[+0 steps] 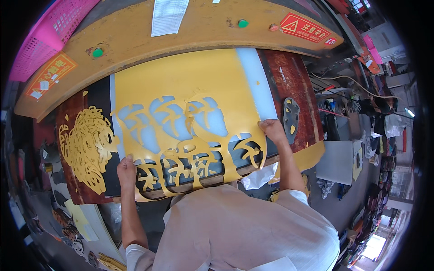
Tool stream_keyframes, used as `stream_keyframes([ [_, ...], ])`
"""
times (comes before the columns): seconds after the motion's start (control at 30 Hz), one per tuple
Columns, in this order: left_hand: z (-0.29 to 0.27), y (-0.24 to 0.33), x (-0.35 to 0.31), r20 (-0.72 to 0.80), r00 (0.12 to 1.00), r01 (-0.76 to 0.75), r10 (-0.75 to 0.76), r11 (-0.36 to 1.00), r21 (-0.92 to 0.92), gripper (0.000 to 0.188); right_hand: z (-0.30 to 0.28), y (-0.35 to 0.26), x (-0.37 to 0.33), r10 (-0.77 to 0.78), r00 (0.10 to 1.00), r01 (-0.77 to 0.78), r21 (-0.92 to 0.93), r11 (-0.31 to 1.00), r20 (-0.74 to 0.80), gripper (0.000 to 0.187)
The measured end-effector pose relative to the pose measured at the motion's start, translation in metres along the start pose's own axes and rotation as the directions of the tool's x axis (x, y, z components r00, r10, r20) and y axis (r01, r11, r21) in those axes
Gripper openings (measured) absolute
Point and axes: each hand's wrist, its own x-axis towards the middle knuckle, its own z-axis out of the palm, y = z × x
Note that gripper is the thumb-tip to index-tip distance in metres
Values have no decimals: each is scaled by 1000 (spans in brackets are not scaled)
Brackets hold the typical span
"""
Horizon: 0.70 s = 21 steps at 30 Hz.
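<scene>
Two hands point(126, 172) point(272, 130), one yellow sheet point(181, 77).
Along the top: two green buttons point(97, 53) point(243, 23), one red button point(274, 28), one large paper point(168, 17); upper left, one pink basket point(50, 38); left, one heap of yellow pieces point(88, 147); right of centre, one dark sole-shaped piece point(289, 112).

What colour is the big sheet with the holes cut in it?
The sheet is yellow all over, and shows best in the head view.

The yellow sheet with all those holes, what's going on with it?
A person holds the yellow sheet by its edges: the left hand near the closest corner, the right hand farther up. It is full of holes in the part nearest the person; the far part is whole. A heap of yellow pieces lies to the left, a dark sole-shaped thing to the right.
</scene>
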Motion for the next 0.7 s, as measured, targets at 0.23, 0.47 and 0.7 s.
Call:
stream_keyframes([
  [0.23, 8, 31, -10, -231, 947, -72, 225, 846, 528, 35, -21, -58, 116, -728, 667, 479, -658, 581, -157, 46],
  [0.47, 14, 46, -19, -121, 929, -207, 349, 764, 611, 28, -23, -48, 40, -151, 974, 215, -886, 411, 166, 30],
  [0.7, 16, 30, -12, -98, 967, -148, 234, 835, 531, 39, -89, 7, -24, -124, 926, -138, -625, 769, -356, 69],
])
